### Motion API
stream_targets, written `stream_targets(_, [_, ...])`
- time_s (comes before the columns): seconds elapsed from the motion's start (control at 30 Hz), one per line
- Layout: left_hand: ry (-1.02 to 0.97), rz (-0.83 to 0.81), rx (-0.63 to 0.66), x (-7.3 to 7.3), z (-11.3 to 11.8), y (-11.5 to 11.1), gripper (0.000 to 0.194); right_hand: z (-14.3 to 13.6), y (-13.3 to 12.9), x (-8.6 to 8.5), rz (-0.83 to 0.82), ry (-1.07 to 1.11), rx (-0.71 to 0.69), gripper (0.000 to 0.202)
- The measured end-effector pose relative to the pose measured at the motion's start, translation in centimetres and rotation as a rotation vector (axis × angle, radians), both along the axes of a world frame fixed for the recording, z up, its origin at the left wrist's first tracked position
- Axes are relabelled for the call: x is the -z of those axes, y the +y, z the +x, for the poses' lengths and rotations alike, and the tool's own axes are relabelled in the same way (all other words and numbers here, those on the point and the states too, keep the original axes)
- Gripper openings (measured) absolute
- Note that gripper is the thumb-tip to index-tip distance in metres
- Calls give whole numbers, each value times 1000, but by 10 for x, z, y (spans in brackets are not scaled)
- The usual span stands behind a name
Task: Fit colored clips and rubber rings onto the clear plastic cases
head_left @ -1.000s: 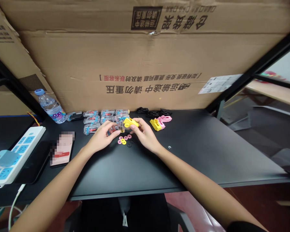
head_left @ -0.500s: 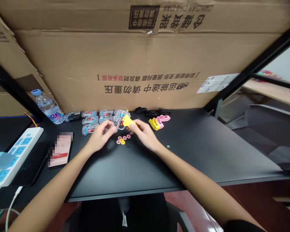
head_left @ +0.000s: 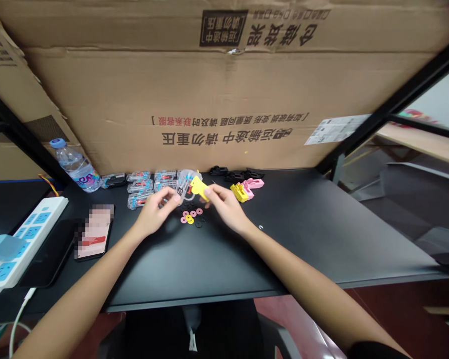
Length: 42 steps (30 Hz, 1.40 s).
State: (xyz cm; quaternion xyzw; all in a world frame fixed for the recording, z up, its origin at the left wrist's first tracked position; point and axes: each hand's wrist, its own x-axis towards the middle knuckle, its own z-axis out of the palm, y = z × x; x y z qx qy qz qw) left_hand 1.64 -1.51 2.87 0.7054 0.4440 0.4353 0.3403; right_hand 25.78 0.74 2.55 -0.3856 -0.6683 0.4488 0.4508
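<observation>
My left hand point(head_left: 156, 212) is closed around the grip end of a clear plastic toy gun point(head_left: 181, 187) with blue and red parts inside. Between the thumb and fingers of my right hand point(head_left: 226, 207) is a yellow plastic piece point(head_left: 199, 188), which overlaps the toy gun in view; whether they touch I cannot tell. Just below lie pink rings point(head_left: 193, 214), yellow rings point(head_left: 189, 219) and black rings point(head_left: 198, 225). Similar clear toy guns point(head_left: 139, 186) lie in rows behind my left hand. Beyond my right hand are yellow parts point(head_left: 239, 193), pink parts point(head_left: 255, 183) and black parts point(head_left: 234, 176).
A cardboard sheet point(head_left: 224, 94) stands along the back of the black table point(head_left: 194, 269). To the left are a water bottle point(head_left: 78, 167), a phone point(head_left: 95, 232) and a white power strip point(head_left: 26, 239). A small white piece point(head_left: 261, 227) lies right of my right hand.
My right hand and the yellow piece have shifted slightly to the right. My left hand has stayed nearly still with the toy gun.
</observation>
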Motion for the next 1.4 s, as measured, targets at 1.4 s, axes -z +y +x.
stream_targets(1.4, [169,49,59,4,9,-3,34,-5,-6,-3,-18,-91,-76,41])
